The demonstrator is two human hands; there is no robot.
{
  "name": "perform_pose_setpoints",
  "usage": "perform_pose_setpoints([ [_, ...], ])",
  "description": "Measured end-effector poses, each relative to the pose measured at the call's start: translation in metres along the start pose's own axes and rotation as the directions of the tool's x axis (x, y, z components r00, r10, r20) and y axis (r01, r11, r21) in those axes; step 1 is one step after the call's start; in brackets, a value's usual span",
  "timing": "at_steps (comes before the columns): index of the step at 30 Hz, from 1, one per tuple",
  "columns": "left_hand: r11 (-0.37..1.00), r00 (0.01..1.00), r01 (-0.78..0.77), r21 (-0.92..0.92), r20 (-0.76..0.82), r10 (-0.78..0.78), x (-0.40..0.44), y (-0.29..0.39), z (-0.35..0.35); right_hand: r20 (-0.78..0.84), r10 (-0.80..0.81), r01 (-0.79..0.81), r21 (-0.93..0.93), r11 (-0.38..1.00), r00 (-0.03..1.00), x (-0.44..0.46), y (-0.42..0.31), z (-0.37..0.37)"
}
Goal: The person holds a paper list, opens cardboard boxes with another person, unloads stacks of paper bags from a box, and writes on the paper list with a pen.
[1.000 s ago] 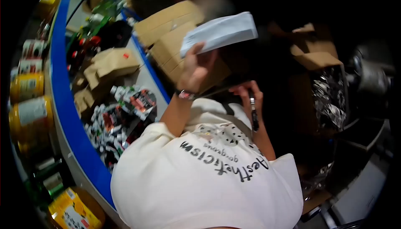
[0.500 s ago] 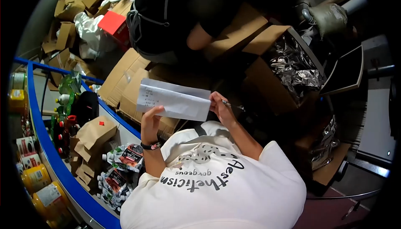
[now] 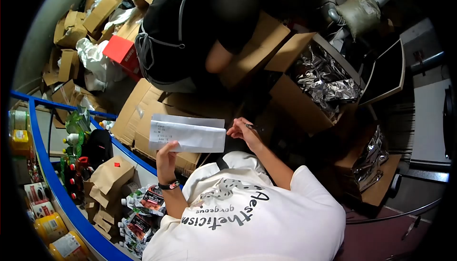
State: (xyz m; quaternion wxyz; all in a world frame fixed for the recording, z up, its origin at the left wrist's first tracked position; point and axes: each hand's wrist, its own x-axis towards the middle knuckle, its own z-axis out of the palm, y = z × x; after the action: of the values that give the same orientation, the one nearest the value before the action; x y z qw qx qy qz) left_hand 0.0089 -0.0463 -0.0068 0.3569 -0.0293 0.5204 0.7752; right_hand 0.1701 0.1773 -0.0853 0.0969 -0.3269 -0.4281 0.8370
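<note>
Folded white paper [image 3: 200,139] with handwritten lines on its left part is held out level in front of my chest. My left hand [image 3: 166,159] grips its lower left edge, thumb on top and the other fingers hidden beneath. Just off the paper's right edge, my right hand [image 3: 245,132] has its fingers curled around a dark pen [image 3: 253,127], which points away to the right. Below the paper is a flattened cardboard box [image 3: 143,130].
A person in black [image 3: 190,27] bends over cardboard ahead. To the right, an open box [image 3: 297,101] holds crinkled silver foil packs [image 3: 326,82]. At left, a blue-framed shelf [image 3: 78,213] carries bottles, jars and pouches [image 3: 138,227]. A red box [image 3: 121,51] lies among cartons.
The view has shifted, so the surroundings sit lower and the boxes at right further left. My right hand has come away from the paper's right edge, still with the pen.
</note>
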Motion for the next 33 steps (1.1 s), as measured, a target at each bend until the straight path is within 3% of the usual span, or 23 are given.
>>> perform_pose_setpoints([
  [9,0.998,0.999,0.05,0.045,-0.004,-0.049,0.015,0.002,-0.002,-0.012,0.055,-0.055,0.022,0.998,0.998,0.013,0.004,0.002],
  [18,0.986,0.995,0.098,0.138,-0.008,-0.098,0.021,0.005,0.029,-0.09,0.107,-0.092,0.156,0.983,0.99,0.035,0.009,-0.006],
  [22,0.971,0.987,0.163,0.177,-0.028,-0.161,0.037,0.003,0.058,-0.141,0.196,-0.171,0.167,0.971,0.97,0.037,-0.002,-0.024],
  [26,0.959,0.976,0.206,0.195,0.024,-0.215,0.055,-0.008,0.072,-0.142,0.15,-0.123,0.183,0.975,0.979,0.039,-0.004,-0.059],
  [33,0.931,0.963,0.249,0.267,0.036,-0.268,0.071,-0.016,0.129,-0.284,0.173,-0.108,0.231,0.967,0.943,0.042,-0.014,-0.102],
])
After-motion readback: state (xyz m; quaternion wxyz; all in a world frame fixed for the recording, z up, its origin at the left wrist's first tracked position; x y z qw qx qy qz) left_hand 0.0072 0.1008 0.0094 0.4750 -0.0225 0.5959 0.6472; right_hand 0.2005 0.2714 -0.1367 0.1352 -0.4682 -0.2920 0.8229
